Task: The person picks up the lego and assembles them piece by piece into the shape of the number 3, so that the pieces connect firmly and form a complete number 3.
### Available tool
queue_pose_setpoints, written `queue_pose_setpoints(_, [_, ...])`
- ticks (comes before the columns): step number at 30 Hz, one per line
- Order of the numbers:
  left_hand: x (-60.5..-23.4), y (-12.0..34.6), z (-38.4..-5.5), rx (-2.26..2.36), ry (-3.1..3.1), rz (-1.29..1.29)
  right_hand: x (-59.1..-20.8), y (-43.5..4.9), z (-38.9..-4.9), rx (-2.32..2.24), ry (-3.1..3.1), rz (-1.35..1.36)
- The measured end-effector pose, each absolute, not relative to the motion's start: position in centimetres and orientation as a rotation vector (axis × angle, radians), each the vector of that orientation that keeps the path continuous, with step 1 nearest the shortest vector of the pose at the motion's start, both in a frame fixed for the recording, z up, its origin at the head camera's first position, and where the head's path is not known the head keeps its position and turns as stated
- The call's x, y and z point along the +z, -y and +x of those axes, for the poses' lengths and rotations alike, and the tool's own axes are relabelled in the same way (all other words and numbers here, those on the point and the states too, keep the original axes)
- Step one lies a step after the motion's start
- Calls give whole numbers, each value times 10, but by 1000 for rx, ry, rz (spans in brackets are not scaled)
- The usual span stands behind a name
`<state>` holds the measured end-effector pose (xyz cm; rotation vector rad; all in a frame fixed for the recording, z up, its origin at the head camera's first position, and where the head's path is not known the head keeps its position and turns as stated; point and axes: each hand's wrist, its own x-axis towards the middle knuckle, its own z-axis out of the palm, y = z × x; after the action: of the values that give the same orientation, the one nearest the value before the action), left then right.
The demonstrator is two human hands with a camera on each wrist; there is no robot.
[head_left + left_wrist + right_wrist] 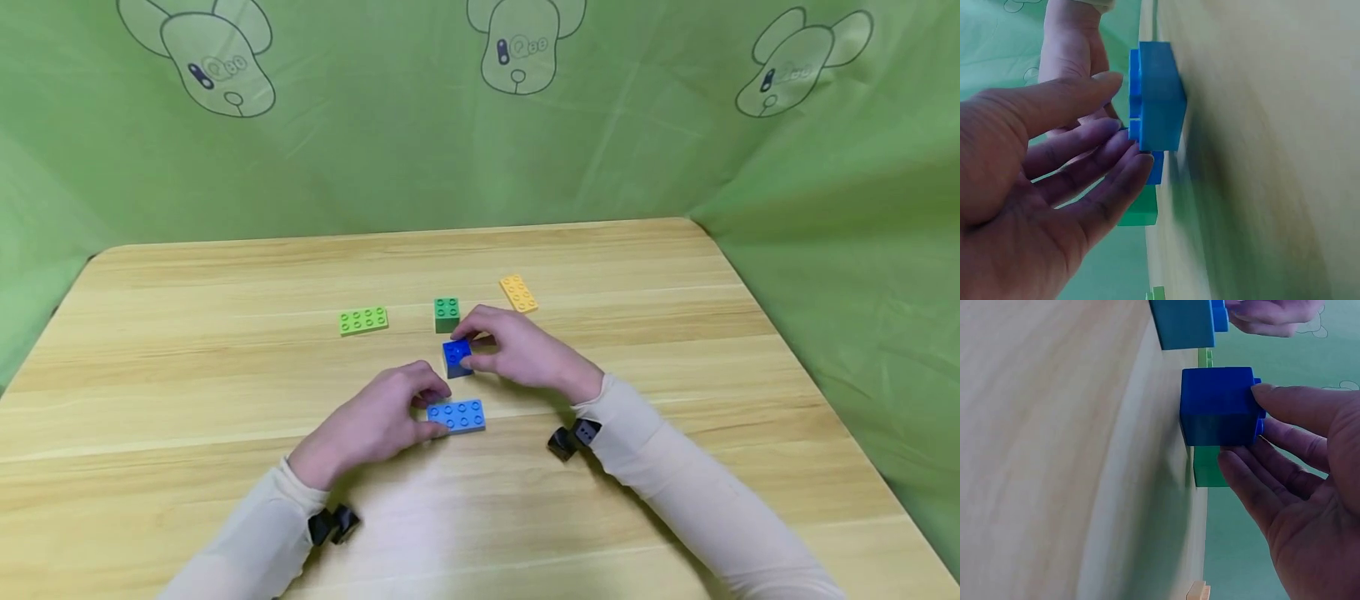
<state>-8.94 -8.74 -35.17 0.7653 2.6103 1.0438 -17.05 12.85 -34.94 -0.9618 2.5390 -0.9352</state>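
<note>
My left hand (pixel 382 412) is spread around the left end of a light blue eight-stud toy brick (pixel 467 416), which lies on the table. In the left wrist view, the thumb (pixel 1107 84) is level with the studs and a little apart from them; the fingertips are at the brick's end. My right hand (pixel 521 346) pinches a dark blue four-stud brick (pixel 454 358) near its top, thumb at the front and fingers at the back. In the right wrist view the thumb tip (pixel 1265 394) overlaps its stud edge.
Just behind the dark blue brick stands a green four-stud brick (pixel 447 317). A flat lime green plate (pixel 363 321) lies to the left, a flat yellow-orange plate (pixel 519 293) at the back right. Green cloth (pixel 390 167) hangs behind the wooden table (pixel 187 358).
</note>
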Motion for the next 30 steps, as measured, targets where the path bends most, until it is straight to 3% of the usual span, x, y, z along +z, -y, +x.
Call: queue_pose_setpoints(30, [-355,87,-96,894,-2581,863,-348,-130,-168,-946,-2565,-957])
